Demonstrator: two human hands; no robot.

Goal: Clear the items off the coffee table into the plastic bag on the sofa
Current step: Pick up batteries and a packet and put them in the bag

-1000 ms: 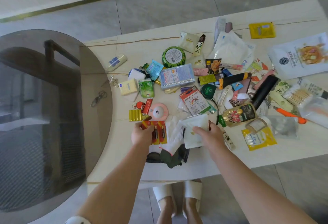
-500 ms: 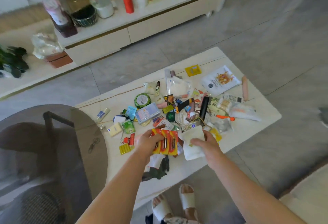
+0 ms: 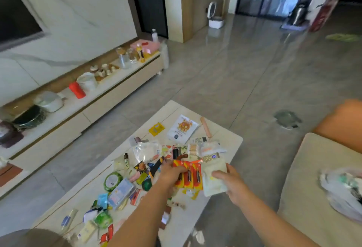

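My left hand [image 3: 170,175] grips a red-and-orange blister pack of batteries [image 3: 193,176], lifted above the coffee table [image 3: 231,141]. Beside it, my right hand [image 3: 232,183] holds a white packet [image 3: 213,172]. Both items hang over the table's right part. Many small things still cover the table: a round green tin [image 3: 112,181], a blue pack [image 3: 121,192], a white snack pouch [image 3: 182,129], a yellow sachet [image 3: 156,128]. The plastic bag [image 3: 344,193], whitish and partly filled, lies on the beige sofa [image 3: 305,188] at the far right.
A round dark glass table [image 3: 35,238] touches the bottom left corner. A long low white cabinet [image 3: 82,113] with jars, a red cup and bowls runs along the wall. An orange cushion [image 3: 340,125] lies on the sofa. Grey tiled floor separates table and sofa.
Both hands lifted the battery pack and the white packet off the table and carried them rightward. The view swung up and right, bringing the sofa and the bag into sight.
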